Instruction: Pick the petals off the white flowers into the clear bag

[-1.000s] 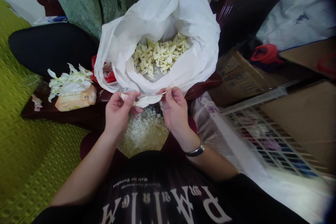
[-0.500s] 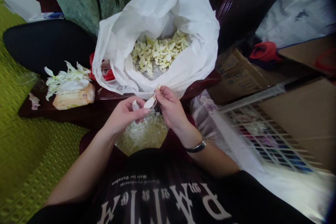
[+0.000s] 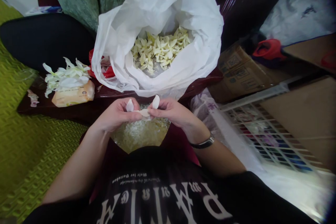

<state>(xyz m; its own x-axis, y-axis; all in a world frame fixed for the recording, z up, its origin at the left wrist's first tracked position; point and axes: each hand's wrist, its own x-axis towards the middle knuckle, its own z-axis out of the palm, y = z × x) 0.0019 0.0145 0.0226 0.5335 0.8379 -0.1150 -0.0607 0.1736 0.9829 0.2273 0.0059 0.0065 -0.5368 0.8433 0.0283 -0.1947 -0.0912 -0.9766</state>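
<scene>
Both the left hand (image 3: pixel 115 115) and the right hand (image 3: pixel 172 109) pinch a white flower (image 3: pixel 144 112) between them, close together, above shredded petals (image 3: pixel 138 133) and just before a white plastic bag (image 3: pixel 157 7).

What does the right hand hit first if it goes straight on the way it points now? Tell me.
The right hand already pinches the white petal, so past that, the first thing in its line looks to be the left hand, which seems to grip the same petal. Depth is hard to judge from this view.
</scene>
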